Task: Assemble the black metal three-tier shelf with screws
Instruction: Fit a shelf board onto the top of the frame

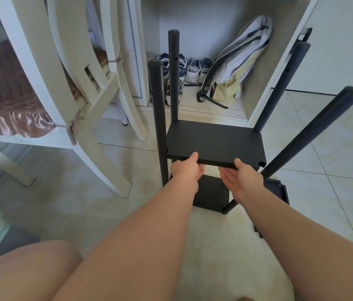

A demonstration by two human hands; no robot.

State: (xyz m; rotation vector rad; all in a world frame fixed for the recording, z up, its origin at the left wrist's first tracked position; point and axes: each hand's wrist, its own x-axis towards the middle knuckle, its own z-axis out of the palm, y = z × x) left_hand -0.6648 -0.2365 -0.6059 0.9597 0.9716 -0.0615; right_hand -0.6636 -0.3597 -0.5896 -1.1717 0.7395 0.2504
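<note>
Left hand (185,170) grips the front edge of the middle shelf panel (214,142), thumb on top, fingers curled under. Right hand (241,179) is on the same edge nearer the right corner: thumb on top, fingers flat beneath, palm up, so a pinch. Both hold the panel level, probably to line its corners up with the holes in the poles.

Panel sits between four black poles. Front-left pole (160,127) is against its left corner. Back-left pole (173,77) and back-right pole (279,88) rise behind its far edge. Front-right pole (301,137) leans out, away from the right corner. That corner is free, so I'd say the joint isn't screwed yet.

Bottom panel (212,192) is directly below, poles already standing in it. Third panel (277,189) lies on the floor (333,159) below and to the right, likely the top tier waiting its turn. No screws or driver visible. Backpack (234,68) and shoes (195,69) sit well beyond the far edge.
</note>
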